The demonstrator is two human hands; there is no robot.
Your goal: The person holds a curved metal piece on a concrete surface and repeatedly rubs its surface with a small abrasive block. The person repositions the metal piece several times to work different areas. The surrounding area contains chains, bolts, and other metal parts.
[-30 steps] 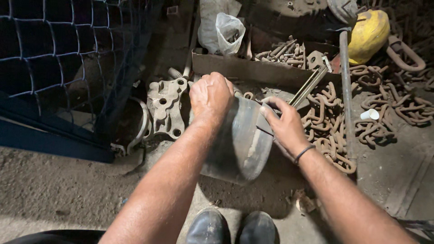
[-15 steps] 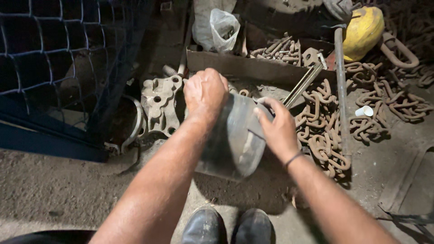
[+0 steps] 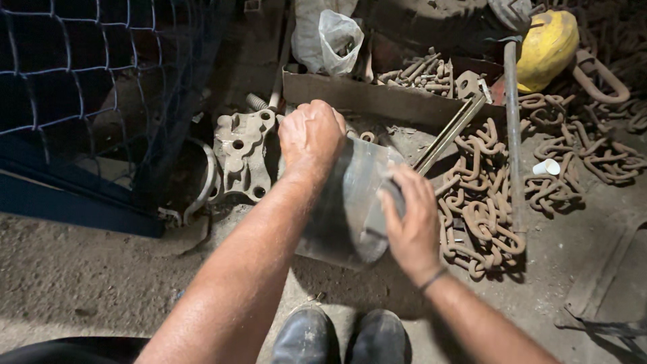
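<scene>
Both hands on a grey metal cylinder (image 3: 347,202)

Left hand (image 3: 311,137) grips its top rim; right hand (image 3: 412,222) closes around its side, above rusty chains (image 3: 482,209) on the floor.

Open floor (image 3: 87,283) lies to the left and near side. Rusty chains (image 3: 482,216) block the right side; a long metal bar (image 3: 513,135) crosses them. A cast bracket (image 3: 241,155) and wire mesh (image 3: 81,81) close the far left; a cardboard tray (image 3: 364,101) bounds the far side.
</scene>
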